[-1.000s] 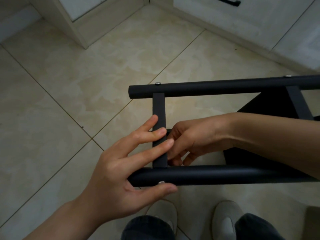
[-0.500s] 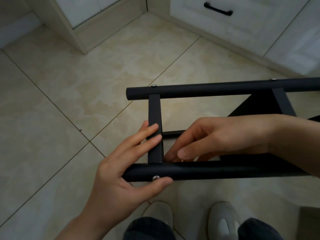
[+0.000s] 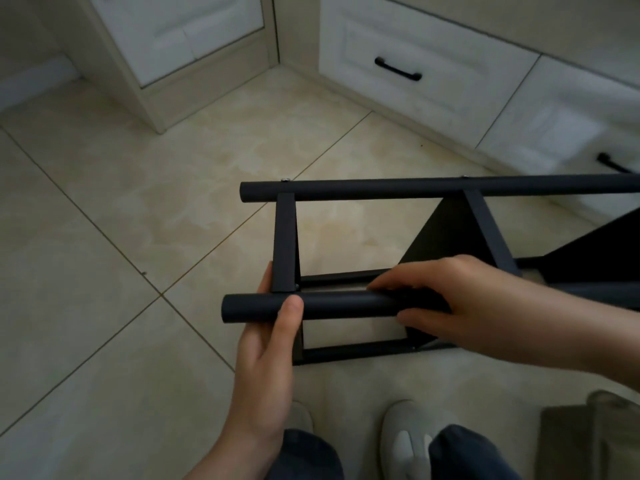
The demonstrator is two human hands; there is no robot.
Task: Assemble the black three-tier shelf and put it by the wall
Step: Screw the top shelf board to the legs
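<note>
The black shelf frame (image 3: 433, 188) lies on its side above the tiled floor, its round legs running left to right. A flat crossbar (image 3: 285, 240) joins the far leg to the near leg (image 3: 339, 303). My left hand (image 3: 266, 348) grips the near leg close to its open end, thumb over the top and fingers behind by the crossbar. My right hand (image 3: 446, 299) wraps around the same leg further right. A black shelf panel (image 3: 446, 233) shows between the legs; the frame's right part runs out of view.
White cabinets with black drawer handles (image 3: 398, 69) line the far wall and corner. My two light shoes (image 3: 405, 434) stand just below the frame. A grey-brown object (image 3: 588, 441) sits at the bottom right. Beige tiled floor (image 3: 104, 271) spreads to the left.
Both hands left the crossbar and inner joint and closed around the near leg. The frame shifted and more of the cabinets came into view as my head tilted up.
</note>
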